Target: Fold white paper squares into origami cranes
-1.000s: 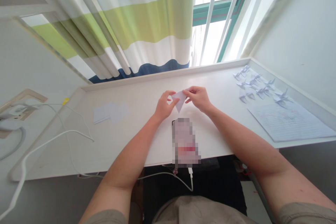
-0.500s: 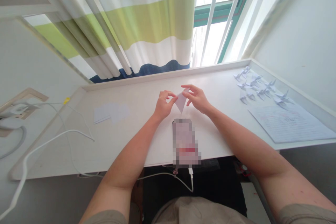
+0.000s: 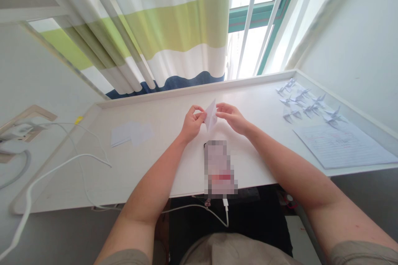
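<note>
A small white sheet of folded paper [image 3: 211,116], shaped like a narrow diamond, is held up above the desk. My left hand [image 3: 193,123] pinches its left edge between thumb and fingers. At the opposite edge, the fingertips of my right hand [image 3: 231,116] are drawn together against the paper; exactly how they grip it is hard to see. Just below my hands lies a phone [image 3: 217,165], its surface blurred out, with a white charging cable [image 3: 226,207] plugged into its near end.
Several folded paper cranes [image 3: 311,107] stand at the desk's far right, behind a stack of written sheets [image 3: 345,145]. Loose white paper squares [image 3: 130,132] lie on the left. White cables [image 3: 62,168] run from the wall socket [image 3: 27,128] across the white desk [image 3: 149,165].
The folded paper has turned from a downward-pointing triangle into an upright narrow diamond. My right hand's fingers have shifted from its upper corner to its right edge. The left keeps its pinch.
</note>
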Demonstrator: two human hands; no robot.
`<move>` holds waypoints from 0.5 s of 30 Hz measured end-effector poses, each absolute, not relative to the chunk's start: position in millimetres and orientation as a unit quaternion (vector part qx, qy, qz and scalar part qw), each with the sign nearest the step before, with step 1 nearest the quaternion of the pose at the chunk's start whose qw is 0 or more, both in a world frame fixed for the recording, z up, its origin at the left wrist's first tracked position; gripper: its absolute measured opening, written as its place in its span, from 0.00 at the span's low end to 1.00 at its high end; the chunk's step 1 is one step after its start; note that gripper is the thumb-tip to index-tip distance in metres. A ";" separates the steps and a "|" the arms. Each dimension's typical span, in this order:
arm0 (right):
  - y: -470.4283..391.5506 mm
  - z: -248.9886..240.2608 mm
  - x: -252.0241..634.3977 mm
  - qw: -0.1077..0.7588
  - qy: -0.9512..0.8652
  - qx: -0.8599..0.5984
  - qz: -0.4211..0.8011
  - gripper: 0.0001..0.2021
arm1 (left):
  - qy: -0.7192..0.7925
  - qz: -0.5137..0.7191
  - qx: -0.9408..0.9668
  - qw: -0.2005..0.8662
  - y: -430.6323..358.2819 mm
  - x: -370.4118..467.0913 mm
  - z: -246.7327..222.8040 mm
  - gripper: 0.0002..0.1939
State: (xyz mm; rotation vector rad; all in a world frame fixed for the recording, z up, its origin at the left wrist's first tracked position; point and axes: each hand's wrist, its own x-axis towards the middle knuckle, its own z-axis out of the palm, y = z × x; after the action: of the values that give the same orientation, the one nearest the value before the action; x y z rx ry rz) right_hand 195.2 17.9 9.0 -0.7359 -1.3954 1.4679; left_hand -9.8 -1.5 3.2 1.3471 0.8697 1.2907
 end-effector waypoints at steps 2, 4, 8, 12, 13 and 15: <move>17.2 11.2 196.8 0.469 -0.563 -0.313 0.604 0.21 | 0.362 0.557 0.543 0.513 -0.7 -11.1 4.2 0.27; 16.9 13.6 198.3 0.453 -0.562 -0.317 0.615 0.20 | 0.361 0.573 0.533 0.506 0.9 -12.6 4.7 0.26; 18.0 16.5 199.3 0.458 -0.538 -0.314 0.635 0.22 | 0.364 0.586 0.509 0.514 4.3 -16.0 5.5 0.19; 21.3 17.3 199.8 0.501 -0.512 -0.314 0.623 0.23 | 0.374 0.606 0.475 0.517 6.9 -20.2 7.3 0.12; 22.0 17.1 199.8 0.506 -0.511 -0.316 0.619 0.23 | 0.377 0.608 0.473 0.514 7.4 -21.0 7.7 0.11; 22.7 16.5 199.7 0.509 -0.509 -0.318 0.616 0.23 | 0.379 0.606 0.477 0.511 7.9 -21.7 7.8 0.11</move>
State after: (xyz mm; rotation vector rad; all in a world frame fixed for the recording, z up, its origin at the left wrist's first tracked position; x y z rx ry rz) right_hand 199.7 22.7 16.5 -0.7663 -1.2264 1.4846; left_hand -21.7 7.9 7.8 1.1479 0.9133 1.4594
